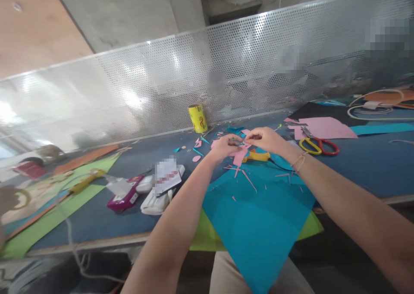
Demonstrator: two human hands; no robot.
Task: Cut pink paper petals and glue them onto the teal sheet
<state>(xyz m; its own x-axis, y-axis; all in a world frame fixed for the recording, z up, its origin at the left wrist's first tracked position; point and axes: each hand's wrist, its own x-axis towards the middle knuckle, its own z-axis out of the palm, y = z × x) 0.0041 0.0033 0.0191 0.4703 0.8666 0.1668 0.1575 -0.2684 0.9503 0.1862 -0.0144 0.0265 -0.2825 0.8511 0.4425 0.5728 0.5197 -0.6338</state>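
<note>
My left hand (227, 148) is closed, its fingertips pinching a piece of pink paper (239, 156). Close beside it, my right hand (265, 139) pinches the same pink paper near its upper end; the exact contact is small and partly hidden. Just below my right hand lies a yellow glue gun (258, 156) with a dark cord. A large teal paper sheet (258, 212) spreads under my wrists and hangs over the table's front edge. Thin pink paper scraps lie on it.
Red-and-yellow-handled scissors (320, 147) rest at right near pink paper (330, 128). A yellow roll (197, 118) stands by the perforated metal screen (155, 78). A white pouch (155, 202) and purple power strip (124, 197) lie left. Another yellow glue gun (87, 181) lies on green paper (61, 207).
</note>
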